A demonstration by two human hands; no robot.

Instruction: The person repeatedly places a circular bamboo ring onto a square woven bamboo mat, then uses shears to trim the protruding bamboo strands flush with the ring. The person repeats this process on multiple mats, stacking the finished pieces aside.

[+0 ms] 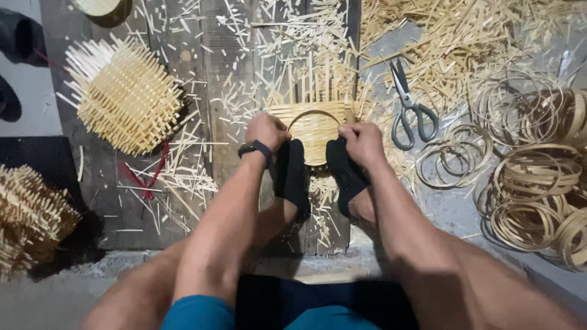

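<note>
Dark wooden planks point(214, 73) littered with pale bamboo splinters form the work floor, seen from above by a seated person whose bare knees and forearms fill the lower frame. At the centre lies a small woven bamboo basket point(313, 125), its loose upright strips fanning away from the person and a thin bamboo ring point(315, 113) arching across its face. The left hand point(266, 130), a dark band on its wrist, is closed on the basket's left edge, fingers curled over the rim; the right hand point(362, 142) is closed on the right edge in the same way, so the basket sits directly between the two grips. Two feet in black socks point(292, 177) press against the basket's near side, just under the hands. A pair of grey-handled scissors point(408, 107) lies on the floor just right of the right hand. Farther right, heaps of coiled bamboo rings point(538, 183) cover the grey floor. To the left, well apart from the hands, rests an unfinished woven piece point(125, 95) bristling with strip ends, with a red cord point(143, 177) lying beside it.
</note>
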